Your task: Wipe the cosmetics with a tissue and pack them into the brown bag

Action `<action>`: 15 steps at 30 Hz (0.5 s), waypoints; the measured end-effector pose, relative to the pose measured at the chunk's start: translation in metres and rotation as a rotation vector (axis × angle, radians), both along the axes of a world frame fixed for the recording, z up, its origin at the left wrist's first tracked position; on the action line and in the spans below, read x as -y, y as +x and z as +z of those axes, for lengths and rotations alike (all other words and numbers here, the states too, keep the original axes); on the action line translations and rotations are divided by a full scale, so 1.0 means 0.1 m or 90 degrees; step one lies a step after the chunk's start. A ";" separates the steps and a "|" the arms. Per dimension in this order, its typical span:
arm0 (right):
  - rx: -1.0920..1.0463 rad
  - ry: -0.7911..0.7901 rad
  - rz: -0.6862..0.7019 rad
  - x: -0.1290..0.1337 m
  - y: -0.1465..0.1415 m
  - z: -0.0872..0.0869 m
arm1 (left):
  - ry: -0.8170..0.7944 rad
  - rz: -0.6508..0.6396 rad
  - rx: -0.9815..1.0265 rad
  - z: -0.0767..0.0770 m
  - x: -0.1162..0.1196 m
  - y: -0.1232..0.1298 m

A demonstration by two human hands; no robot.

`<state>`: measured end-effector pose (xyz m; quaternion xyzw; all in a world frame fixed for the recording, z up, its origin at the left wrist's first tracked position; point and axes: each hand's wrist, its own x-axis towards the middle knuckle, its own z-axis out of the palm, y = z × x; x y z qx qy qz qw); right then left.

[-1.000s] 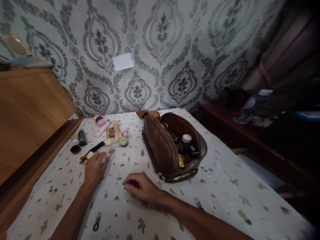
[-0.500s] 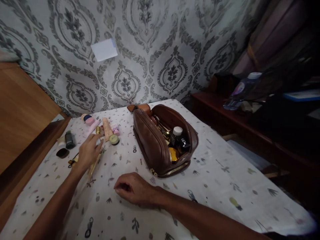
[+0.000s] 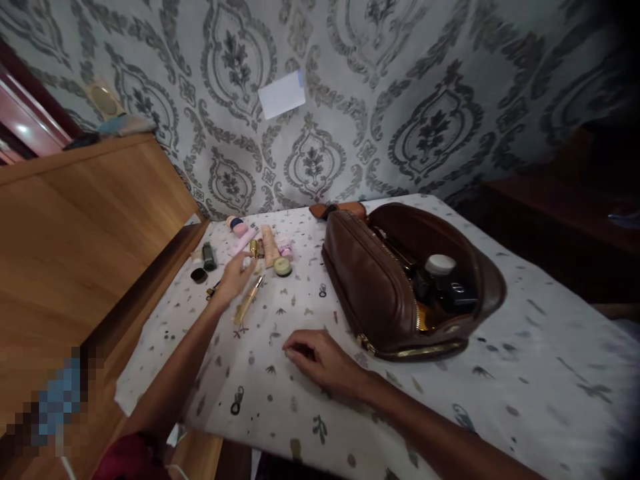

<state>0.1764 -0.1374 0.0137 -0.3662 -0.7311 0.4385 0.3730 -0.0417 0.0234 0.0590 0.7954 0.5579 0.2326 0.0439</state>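
Note:
My left hand (image 3: 235, 277) reaches over small cosmetics at the left of the cloth-covered table (image 3: 280, 413). Its fingers are at a small whitish item, too small to make out. Around it lie a peach tube (image 3: 271, 245), a green round jar (image 3: 283, 267), a gold item (image 3: 254, 249), a dark green bottle (image 3: 209, 256) and a black round lid (image 3: 199, 275). Gold brushes (image 3: 247, 301) rest just right of its wrist. My right hand (image 3: 320, 360) lies curled on the cloth, nothing seen in it. Beside it stands an unzipped brown bag (image 3: 370, 287) holding a white-capped bottle (image 3: 440, 265).
An orange-brown case (image 3: 345, 211) lies behind the bag. A wooden panel (image 3: 90, 233) borders the table's left side, and patterned wallpaper with a white paper (image 3: 283, 95) rises behind. Dark furniture stands at the right.
The view has swung left, so the table and bag appear further right. My left hand has moved slightly away from the brushes, which show more fully. My right hand keeps its curled pose.

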 end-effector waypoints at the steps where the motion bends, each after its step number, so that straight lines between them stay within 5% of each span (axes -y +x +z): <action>1: 0.005 -0.001 0.000 0.00 0.00 0.01 | -0.007 -0.002 -0.018 -0.08 0.10 0.02; 7: 0.015 -0.013 -0.015 0.00 -0.01 -0.01 | -0.055 0.037 -0.111 -0.34 0.50 0.18; 12: -0.059 -0.105 -0.018 0.00 -0.03 -0.04 | -0.097 0.013 -0.127 -0.22 0.60 0.11; 15: -0.117 -0.173 -0.055 -0.06 -0.04 -0.04 | -0.108 -0.068 -0.097 -0.14 0.71 0.06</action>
